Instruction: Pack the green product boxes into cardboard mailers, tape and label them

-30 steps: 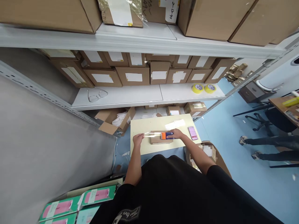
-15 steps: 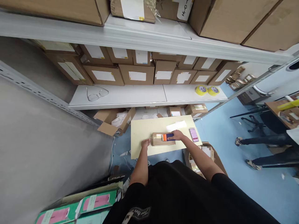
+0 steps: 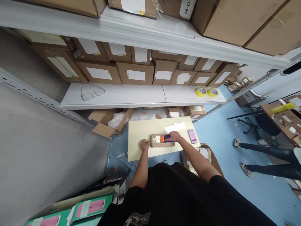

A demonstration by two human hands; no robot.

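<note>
A small brown cardboard box [image 3: 156, 144] lies lengthwise on the pale yellow board [image 3: 138, 127], with shiny clear tape [image 3: 155, 138] on its top. My right hand [image 3: 174, 137] is wrapped round a flat orange and dark blue hand tool [image 3: 164, 139], whose exact kind I cannot make out. The tool rests on the top of the box, orange end to the left. My left hand [image 3: 144, 145] is closed just off the box's left end, its fingers curled; what they hold, if anything, does not show.
A white paper [image 3: 175, 126] and a pink-screened phone [image 3: 192, 136] lie on the board. Glasses [image 3: 92, 94] and yellow tape rolls [image 3: 201, 91] sit on the shelf [image 3: 131, 94] behind. An open carton [image 3: 110, 121] stands to the left. A person's legs [image 3: 270, 158] are at the right.
The tool in my right hand has moved slightly along the box top, and more shiny tape shows there. My left hand has turned into a more closed shape. The view has shifted slightly.
</note>
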